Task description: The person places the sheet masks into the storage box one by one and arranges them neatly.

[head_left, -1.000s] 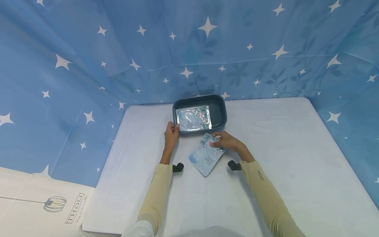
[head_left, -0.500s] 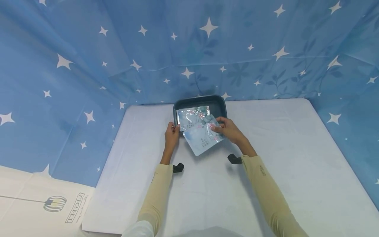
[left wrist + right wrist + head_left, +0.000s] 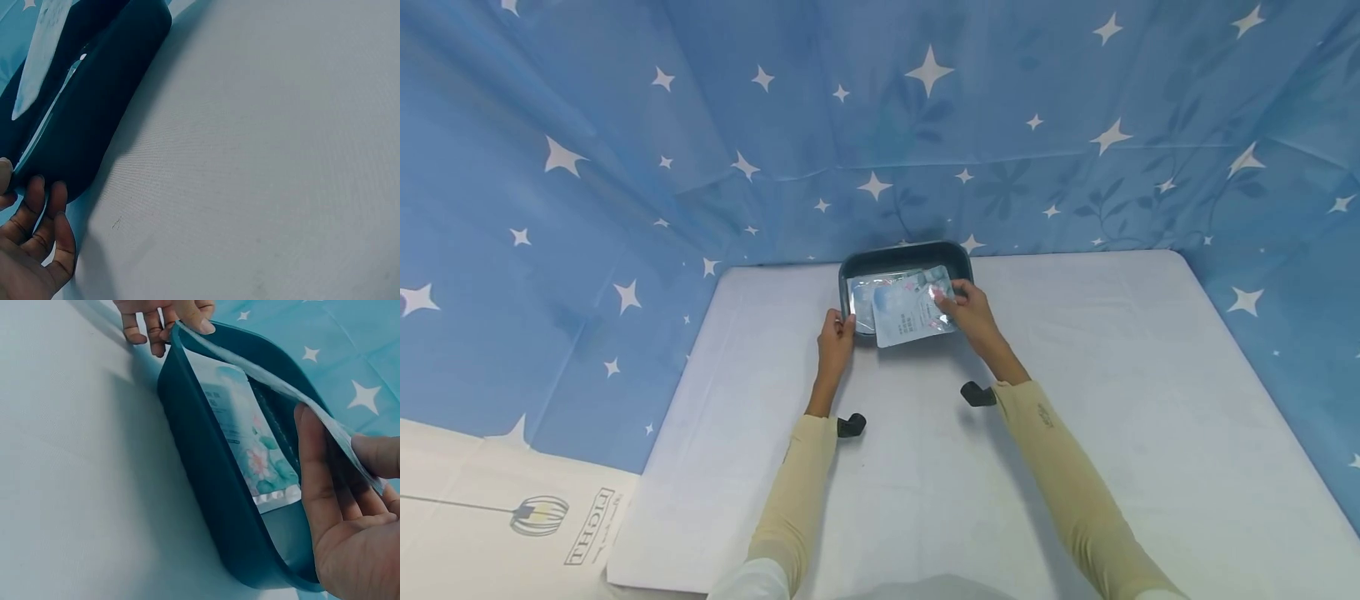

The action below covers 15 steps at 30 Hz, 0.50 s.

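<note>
A dark teal plastic basin [image 3: 957,258] stands near the table's back edge. Inside it lies a flat floral sachet [image 3: 240,425], partly covered in the head view. My right hand [image 3: 973,317] pinches a second pale blue sachet [image 3: 910,312] between thumb and fingers and holds it over the basin, tilted in the right wrist view. At the basin's left front corner my left hand [image 3: 836,346] grips the rim, its thumb on top and its fingers against the outer wall [image 3: 94,125].
White cloth covers the table [image 3: 1075,375]. Behind it hangs a blue curtain [image 3: 820,125] with white stars, close to the basin's far side. A cream cloth [image 3: 490,508] with a lamp print lies at the lower left.
My right hand has carried its sachet from the tabletop in front of the basin up and forward over it, turning the sachet straighter. My left hand has stayed at the rim.
</note>
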Each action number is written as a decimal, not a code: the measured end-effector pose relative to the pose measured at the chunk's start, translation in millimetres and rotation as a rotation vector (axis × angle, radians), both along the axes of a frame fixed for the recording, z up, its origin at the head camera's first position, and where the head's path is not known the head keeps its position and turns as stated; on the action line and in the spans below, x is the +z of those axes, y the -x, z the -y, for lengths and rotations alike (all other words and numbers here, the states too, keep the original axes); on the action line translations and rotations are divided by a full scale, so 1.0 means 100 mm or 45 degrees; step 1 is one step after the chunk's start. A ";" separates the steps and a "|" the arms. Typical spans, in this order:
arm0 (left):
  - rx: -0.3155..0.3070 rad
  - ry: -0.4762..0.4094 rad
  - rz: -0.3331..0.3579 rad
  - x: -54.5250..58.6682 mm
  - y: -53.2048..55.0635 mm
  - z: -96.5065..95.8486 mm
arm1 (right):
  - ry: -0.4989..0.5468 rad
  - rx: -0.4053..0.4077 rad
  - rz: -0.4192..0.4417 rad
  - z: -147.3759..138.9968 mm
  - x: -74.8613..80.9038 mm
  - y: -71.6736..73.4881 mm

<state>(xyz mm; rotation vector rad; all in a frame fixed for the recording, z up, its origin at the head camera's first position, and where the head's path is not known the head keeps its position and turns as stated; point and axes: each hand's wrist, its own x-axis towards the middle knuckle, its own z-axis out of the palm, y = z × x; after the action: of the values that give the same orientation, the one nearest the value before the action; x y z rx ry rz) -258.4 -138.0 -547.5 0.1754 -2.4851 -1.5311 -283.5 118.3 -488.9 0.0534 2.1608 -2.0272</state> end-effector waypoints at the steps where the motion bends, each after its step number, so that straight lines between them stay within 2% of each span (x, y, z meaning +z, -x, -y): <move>1: -0.001 -0.002 -0.004 0.00 0.00 0.00 | 0.000 -0.005 0.002 0.01 0.00 0.01; 9: -0.009 -0.003 0.002 0.00 0.00 0.00 | -0.037 -0.052 0.019 0.09 0.01 0.12; 15: -0.002 -0.005 0.014 0.01 -0.01 0.00 | -0.037 -0.036 0.027 0.14 -0.01 0.16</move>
<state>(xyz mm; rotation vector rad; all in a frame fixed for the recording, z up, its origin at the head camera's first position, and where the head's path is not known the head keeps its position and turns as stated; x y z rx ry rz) -257.9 -138.2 -546.6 0.1830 -2.4915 -1.5399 -299.7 104.4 -489.5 0.1095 2.1887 -2.0011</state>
